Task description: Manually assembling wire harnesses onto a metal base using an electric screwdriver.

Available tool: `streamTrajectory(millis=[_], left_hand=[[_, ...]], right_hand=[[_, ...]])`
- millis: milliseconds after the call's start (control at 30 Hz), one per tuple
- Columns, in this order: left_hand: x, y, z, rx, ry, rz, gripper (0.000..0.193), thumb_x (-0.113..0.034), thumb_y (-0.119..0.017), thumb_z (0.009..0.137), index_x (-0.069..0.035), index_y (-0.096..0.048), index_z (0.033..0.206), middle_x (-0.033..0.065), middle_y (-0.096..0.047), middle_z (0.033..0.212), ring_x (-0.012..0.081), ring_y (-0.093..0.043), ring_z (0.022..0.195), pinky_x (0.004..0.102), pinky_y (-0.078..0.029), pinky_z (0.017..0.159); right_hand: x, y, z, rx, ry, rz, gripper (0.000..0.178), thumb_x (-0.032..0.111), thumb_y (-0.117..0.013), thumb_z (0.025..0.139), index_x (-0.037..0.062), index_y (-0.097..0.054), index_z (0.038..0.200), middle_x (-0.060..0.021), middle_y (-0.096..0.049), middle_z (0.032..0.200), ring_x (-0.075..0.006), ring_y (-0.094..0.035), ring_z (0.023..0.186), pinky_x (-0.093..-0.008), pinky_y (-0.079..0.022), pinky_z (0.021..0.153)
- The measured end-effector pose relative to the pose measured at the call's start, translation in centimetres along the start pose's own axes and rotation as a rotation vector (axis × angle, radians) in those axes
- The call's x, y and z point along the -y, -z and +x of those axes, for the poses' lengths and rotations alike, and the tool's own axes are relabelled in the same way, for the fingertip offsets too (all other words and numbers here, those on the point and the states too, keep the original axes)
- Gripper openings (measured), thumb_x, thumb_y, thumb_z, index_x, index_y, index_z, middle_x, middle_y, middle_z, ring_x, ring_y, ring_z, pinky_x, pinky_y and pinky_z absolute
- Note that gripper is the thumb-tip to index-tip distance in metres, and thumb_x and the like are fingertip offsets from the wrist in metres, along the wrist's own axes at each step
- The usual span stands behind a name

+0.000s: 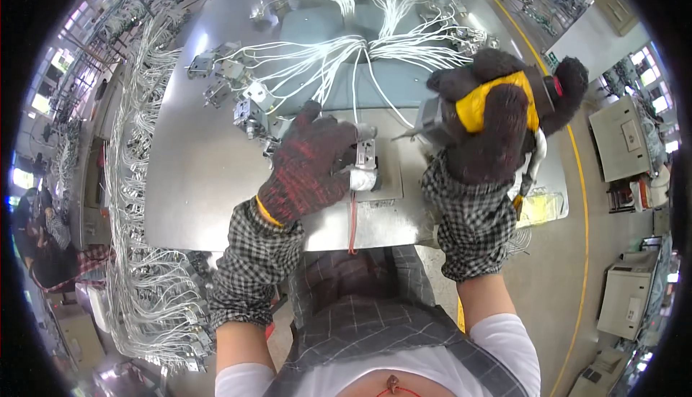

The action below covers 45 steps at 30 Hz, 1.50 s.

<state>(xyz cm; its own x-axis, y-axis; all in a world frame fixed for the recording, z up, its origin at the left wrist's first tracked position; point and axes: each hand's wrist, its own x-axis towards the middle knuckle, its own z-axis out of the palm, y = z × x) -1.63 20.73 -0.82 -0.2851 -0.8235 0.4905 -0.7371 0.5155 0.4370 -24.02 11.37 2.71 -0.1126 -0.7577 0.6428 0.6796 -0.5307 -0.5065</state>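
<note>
My left hand (310, 163) wears a dark red-black knit glove with white tape on the thumb and a fingertip. It pinches a small silver metal connector block (366, 154). A white wire (355, 94) comes down to the block from above, and a red cord (353, 224) runs below it over the table edge. My right hand (501, 119), in a dark glove, is closed around a yellow and black power screwdriver (472, 111). Its bit (405, 135) points left at the block, with a gap between them.
White wires (360, 45) fan out across the metal table (194, 202) from a grey panel (400, 87). Several metal connectors (249, 112) lie left of them. Wire bundles (126, 181) hang along the left side. A yellow card (540, 208) lies at the table's right edge.
</note>
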Motion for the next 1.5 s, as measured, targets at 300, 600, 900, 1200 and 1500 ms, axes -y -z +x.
streamTrajectory(millis=[300, 600, 900, 1200, 1500], left_hand=[[-0.3, -0.9, 0.0, 0.010, -0.029, 0.130, 0.061, -0.052, -0.083, 0.076, -0.009, -0.075, 0.120, 0.0090, -0.065, 0.083, 0.0356, -0.059, 0.084, 0.0484, -0.050, 0.085], [-1.1, -1.2, -0.5, -0.049, 0.026, 0.098, 0.046, -0.038, -0.087, 0.078, -0.008, -0.074, 0.111, 0.0102, -0.067, 0.083, 0.0323, -0.066, 0.081, 0.0470, -0.051, 0.077], [0.1, -1.2, -1.4, 0.100, -0.006, -0.041, 0.058, -0.034, -0.078, 0.095, 0.000, -0.059, 0.137, 0.0164, -0.069, 0.124, 0.0300, -0.069, 0.111, 0.0426, -0.056, 0.093], [1.4, -2.4, -2.9, 0.024, 0.075, 0.182, 0.055, -0.027, -0.083, 0.087, -0.002, -0.063, 0.132, 0.0220, -0.071, 0.121, 0.0397, -0.070, 0.112, 0.0464, -0.057, 0.093], [-1.6, -1.1, -0.2, -0.132, -0.081, 0.022, 0.040, -0.034, -0.085, 0.078, -0.004, -0.072, 0.100, 0.0147, -0.067, 0.088, 0.0393, -0.065, 0.082, 0.0486, -0.051, 0.072]], right_hand=[[1.3, -3.4, -2.5, 0.082, -0.024, -0.062, 0.072, 0.013, -0.073, 0.100, 0.0314, -0.035, 0.158, -0.0143, -0.071, 0.116, -0.0215, -0.068, 0.094, -0.0486, -0.061, 0.075], [1.1, -4.3, -3.5, 0.125, -0.141, -0.260, 0.057, 0.024, -0.080, 0.094, 0.0131, -0.051, 0.142, -0.0112, -0.072, 0.108, -0.0210, -0.070, 0.094, -0.0405, -0.060, 0.081], [0.8, -3.0, -2.8, 0.317, 0.011, -0.238, 0.071, -0.004, -0.080, 0.084, -0.0017, -0.049, 0.148, -0.0152, -0.068, 0.111, -0.0225, -0.070, 0.097, -0.0387, -0.059, 0.081], [-2.1, -3.0, -3.7, 0.314, 0.298, -0.269, 0.082, -0.006, -0.079, 0.085, -0.0008, -0.039, 0.156, -0.0190, -0.064, 0.120, -0.0222, -0.070, 0.096, -0.0358, -0.060, 0.080], [-1.0, -3.5, -3.7, 0.238, -0.011, -0.263, 0.074, 0.009, -0.081, 0.090, 0.0021, -0.041, 0.152, -0.0167, -0.068, 0.117, -0.0245, -0.073, 0.096, -0.0385, -0.063, 0.080]])
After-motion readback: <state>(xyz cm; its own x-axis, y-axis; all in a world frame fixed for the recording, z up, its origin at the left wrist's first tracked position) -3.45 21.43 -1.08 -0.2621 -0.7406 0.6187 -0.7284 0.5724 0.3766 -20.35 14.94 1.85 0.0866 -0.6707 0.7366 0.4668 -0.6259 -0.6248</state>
